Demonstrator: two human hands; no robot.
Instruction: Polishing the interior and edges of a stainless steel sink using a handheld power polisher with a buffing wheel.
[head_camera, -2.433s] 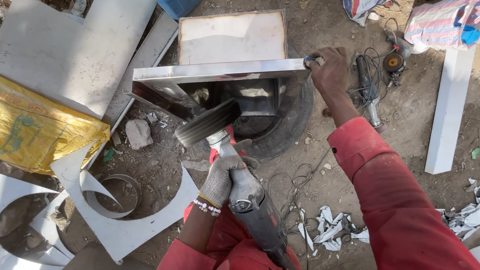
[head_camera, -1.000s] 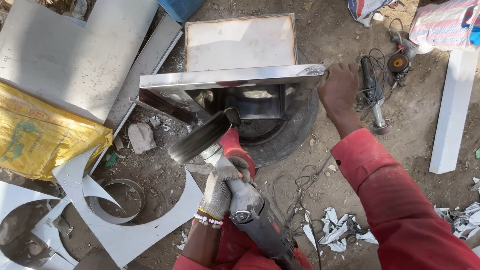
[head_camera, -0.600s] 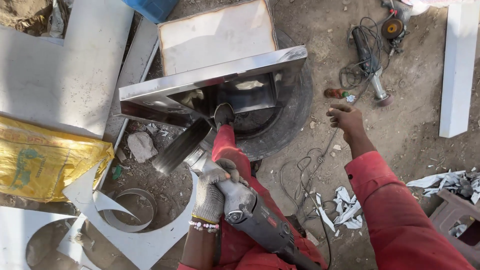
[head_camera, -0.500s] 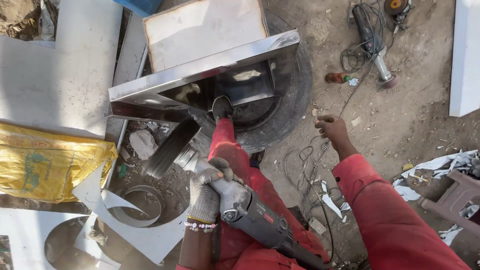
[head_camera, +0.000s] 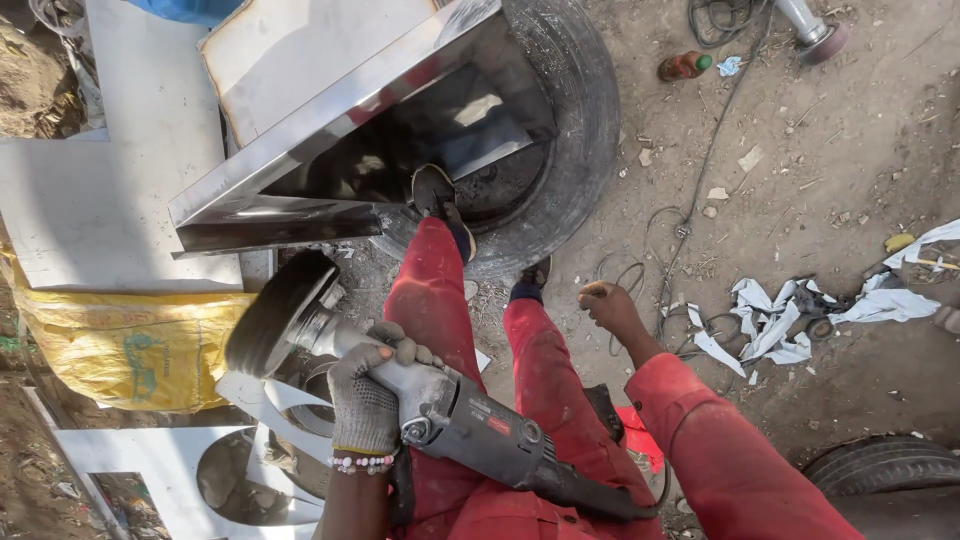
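My left hand (head_camera: 372, 395), in a grey knit glove, grips the neck of a large angle grinder (head_camera: 450, 415) whose dark round wheel (head_camera: 275, 312) points to the left, away from the work. My right hand (head_camera: 610, 305) is bare, loosely closed, and hangs free over the dirt with nothing in it. A shiny stainless steel box frame (head_camera: 330, 140) rests on an old black tyre (head_camera: 580, 130) ahead of me. One of my feet (head_camera: 435, 190) is propped on the tyre by the frame, my red trouser legs below it.
White sheet offcuts with round cut-outs (head_camera: 170, 465) lie at lower left beside a yellow sack (head_camera: 110, 345). A cable (head_camera: 700, 170) runs across the dirt to a second grinder (head_camera: 815, 30). A small bottle (head_camera: 685, 66), scrap metal strips (head_camera: 780, 320) and another tyre (head_camera: 880, 465) lie right.
My right hand let go of the steel frame's edge and dropped down to my side. The grinder drew back from the frame toward lower left, and my view tilted downward.
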